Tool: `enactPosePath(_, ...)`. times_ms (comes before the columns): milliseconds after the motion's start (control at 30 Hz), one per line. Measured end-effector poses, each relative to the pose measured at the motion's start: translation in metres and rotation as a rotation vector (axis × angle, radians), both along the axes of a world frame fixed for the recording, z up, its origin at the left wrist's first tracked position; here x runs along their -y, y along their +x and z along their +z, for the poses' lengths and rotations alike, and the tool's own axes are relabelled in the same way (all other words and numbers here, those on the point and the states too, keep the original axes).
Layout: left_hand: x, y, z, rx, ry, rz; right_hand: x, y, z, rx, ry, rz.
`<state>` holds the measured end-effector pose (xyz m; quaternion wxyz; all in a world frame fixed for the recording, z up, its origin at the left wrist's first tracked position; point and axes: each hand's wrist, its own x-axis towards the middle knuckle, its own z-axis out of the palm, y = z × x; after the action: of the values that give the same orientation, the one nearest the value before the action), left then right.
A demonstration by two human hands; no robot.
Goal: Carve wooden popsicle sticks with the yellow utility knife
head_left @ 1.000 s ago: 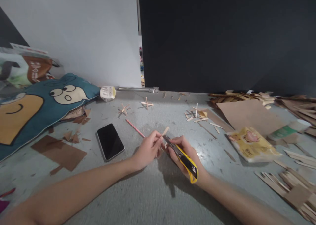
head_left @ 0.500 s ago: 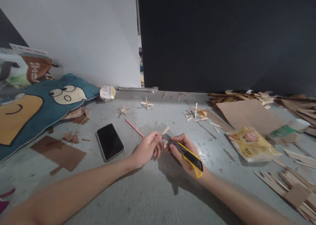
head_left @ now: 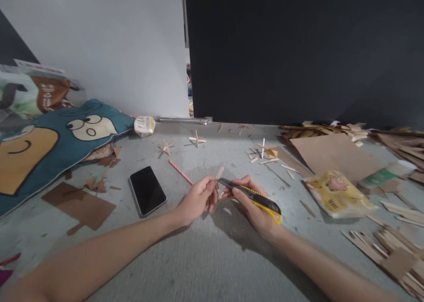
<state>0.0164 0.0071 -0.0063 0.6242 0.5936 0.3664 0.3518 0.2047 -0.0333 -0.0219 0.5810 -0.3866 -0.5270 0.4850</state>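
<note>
Left hand (head_left: 195, 201): fingers pinching wooden stick (head_left: 219, 173), right of phone (head_left: 148, 190), seemingly to steady it | Right hand (head_left: 255, 204): fingers wrapped round cutter (head_left: 261, 199), farther right of phone, blade (head_left: 225, 182) at stick

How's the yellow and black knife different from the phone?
The utility knife is long and narrow, while the phone is a wider, flat rectangle. The knife is held in the right hand; the phone lies on the table, untouched. The knife has bright yellow parts, but the phone has a pale edge. Both have black on them.
</note>
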Motion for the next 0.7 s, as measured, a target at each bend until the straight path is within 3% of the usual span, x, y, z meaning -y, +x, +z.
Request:
enactPosePath(100, -0.001, 0.001, -0.004, -0.008, 0.010, 0.056, -0.001, 0.009, 0.008, 0.190, 0.143, -0.162)
enactPosePath(167, -0.001, 0.001, -0.005, -0.027, 0.042, 0.077, -0.002, 0.015, 0.013, 0.407, 0.360, -0.294)
enactPosePath(267, 0.001, 0.002, -0.006, -0.086, 0.087, 0.012, -0.003, 0.016, 0.013, 0.631, 0.538, -0.400)
enactPosePath(467, 0.005, -0.001, -0.002, -0.200, 0.189, -0.104, -0.004, 0.011, -0.002, 0.911, 0.612, -0.308)
enactPosePath(700, 0.009, -0.002, 0.003, -0.290, 0.287, -0.142, -0.004, 0.010, 0.001, 0.904, 0.629, -0.305)
